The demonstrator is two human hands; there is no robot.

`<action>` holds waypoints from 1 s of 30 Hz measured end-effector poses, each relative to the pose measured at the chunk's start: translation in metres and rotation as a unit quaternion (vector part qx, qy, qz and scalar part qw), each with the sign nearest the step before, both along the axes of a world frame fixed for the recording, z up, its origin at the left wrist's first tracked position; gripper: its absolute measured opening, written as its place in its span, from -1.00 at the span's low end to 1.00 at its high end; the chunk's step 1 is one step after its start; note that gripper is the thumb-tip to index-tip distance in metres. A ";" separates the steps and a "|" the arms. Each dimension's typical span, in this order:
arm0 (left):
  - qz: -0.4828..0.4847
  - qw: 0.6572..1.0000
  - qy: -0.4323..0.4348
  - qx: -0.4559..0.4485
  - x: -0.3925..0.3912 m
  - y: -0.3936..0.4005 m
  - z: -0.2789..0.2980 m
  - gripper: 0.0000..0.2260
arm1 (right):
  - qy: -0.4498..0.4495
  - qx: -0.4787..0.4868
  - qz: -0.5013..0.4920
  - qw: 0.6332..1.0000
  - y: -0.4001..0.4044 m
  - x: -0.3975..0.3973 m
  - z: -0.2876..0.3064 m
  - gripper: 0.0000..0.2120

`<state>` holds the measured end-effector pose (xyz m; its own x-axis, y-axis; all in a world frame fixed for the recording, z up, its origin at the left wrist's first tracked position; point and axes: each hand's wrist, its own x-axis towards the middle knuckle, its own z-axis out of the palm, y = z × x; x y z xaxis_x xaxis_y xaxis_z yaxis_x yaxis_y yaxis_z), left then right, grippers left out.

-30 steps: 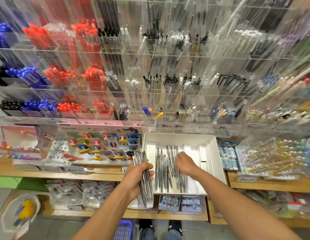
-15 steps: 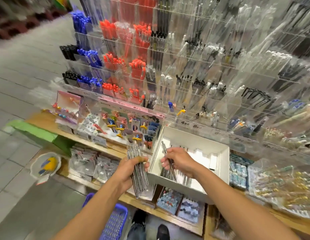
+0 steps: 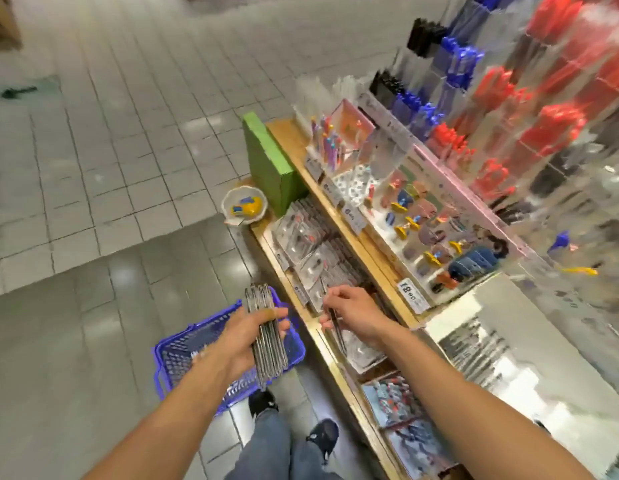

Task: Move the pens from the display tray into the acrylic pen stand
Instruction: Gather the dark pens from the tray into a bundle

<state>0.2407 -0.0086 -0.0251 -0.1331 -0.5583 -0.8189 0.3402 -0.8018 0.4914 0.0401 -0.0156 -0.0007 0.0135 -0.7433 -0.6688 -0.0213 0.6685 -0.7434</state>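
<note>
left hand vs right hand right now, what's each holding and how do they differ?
The left hand grips a thick bundle of pens; the right hand pinches what looks like a single pen. The left hand is over the blue basket; the right hand is over the wooden shelf. Both hold silver pens.

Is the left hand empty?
No, the left hand grips a bundle of silver pens above the blue basket.
</note>
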 end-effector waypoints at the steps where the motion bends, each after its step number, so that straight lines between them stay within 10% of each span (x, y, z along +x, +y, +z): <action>1: 0.020 1.000 -0.001 0.010 0.014 0.002 -0.007 -0.88 | 0.005 0.005 0.014 1.000 -0.006 0.018 -0.007 -0.83; 16: 0.114 0.990 -0.019 0.086 0.132 -0.022 -0.156 -0.74 | 0.118 0.093 0.177 0.973 -0.081 0.159 -0.171 -0.69; 24: 0.114 0.979 -0.088 0.144 0.132 -0.017 -0.345 -0.96 | 0.245 0.120 0.272 0.923 -0.091 0.164 -0.368 -0.67; 30: 0.101 0.969 -0.153 0.167 0.104 -0.020 -0.526 -0.70 | 0.306 0.144 0.320 0.885 -0.100 0.164 -0.540 -0.87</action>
<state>0.3446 -0.0284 -0.5515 0.2280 -0.2448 -0.9424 0.3868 -0.8655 0.3184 0.2041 -0.1159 -0.5404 -0.0595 -0.5120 -0.8569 -0.8036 0.5339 -0.2632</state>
